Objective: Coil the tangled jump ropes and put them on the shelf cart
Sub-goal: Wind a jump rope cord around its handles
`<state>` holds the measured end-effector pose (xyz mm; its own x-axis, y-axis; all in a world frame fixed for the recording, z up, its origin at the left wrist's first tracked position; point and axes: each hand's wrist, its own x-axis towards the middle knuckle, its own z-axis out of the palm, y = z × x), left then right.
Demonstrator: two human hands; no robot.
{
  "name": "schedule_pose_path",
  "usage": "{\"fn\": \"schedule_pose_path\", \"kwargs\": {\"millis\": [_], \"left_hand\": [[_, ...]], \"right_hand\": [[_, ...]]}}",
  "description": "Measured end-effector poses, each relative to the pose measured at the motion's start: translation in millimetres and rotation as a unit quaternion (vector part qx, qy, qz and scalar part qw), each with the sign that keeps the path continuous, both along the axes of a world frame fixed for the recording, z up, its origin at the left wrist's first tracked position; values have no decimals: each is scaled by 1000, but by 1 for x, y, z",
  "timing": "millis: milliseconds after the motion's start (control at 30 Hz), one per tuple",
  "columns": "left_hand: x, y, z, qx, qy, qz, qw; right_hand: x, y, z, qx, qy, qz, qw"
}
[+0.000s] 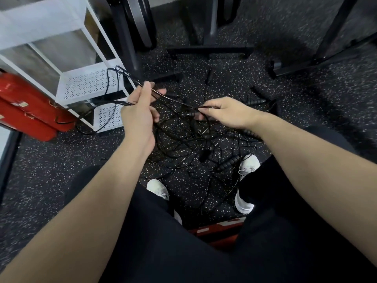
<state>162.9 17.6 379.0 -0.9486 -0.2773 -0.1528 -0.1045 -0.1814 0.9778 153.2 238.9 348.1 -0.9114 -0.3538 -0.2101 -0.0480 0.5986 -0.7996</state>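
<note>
Your left hand (140,111) and right hand (224,111) each pinch one black rope (175,99); shelf cart (89,84) at ten o'clock.

the floor (306,88) is dark rubber matting flecked with pale specks, stretching from near to far across the whole scene. black metal frame legs (126,37) and a flat black base bar (208,51) stand on it at the far side, with another black frame (326,48) slanting at the far right. two red cylinders (26,107) lie on the floor at the left.
</note>
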Motion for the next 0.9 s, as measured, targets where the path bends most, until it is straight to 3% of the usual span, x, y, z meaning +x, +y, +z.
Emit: {"fn": "schedule_pose_path", "kwargs": {"millis": [167, 233, 333, 400, 500, 667, 900], "left_hand": [[-3, 0, -4, -13, -1, -9, 1000], [-3, -2, -3, -26, -1, -6, 1000], [-5, -4, -1, -48, 6, 0, 999], [-7, -5, -3, -49, 10, 8, 999], [-10, -11, -7, -14, -1, 40, 999], [-8, -17, -15, -11, -17, 62, 998], [0, 1, -9, -46, -30, -26, 998]], "right_hand": [[0, 6, 9, -102, -123, 29, 987], [0, 11, 11, -52, -162, 67, 983], [4, 15, 8, 22, -113, 71, 991], [4, 13, 8, -19, -28, 49, 998], [-1, 15, 11, -92, 11, 19, 996], [2, 24, 13, 74, -97, 108, 987], [-2, 21, 8, -81, -131, 44, 987]]}}
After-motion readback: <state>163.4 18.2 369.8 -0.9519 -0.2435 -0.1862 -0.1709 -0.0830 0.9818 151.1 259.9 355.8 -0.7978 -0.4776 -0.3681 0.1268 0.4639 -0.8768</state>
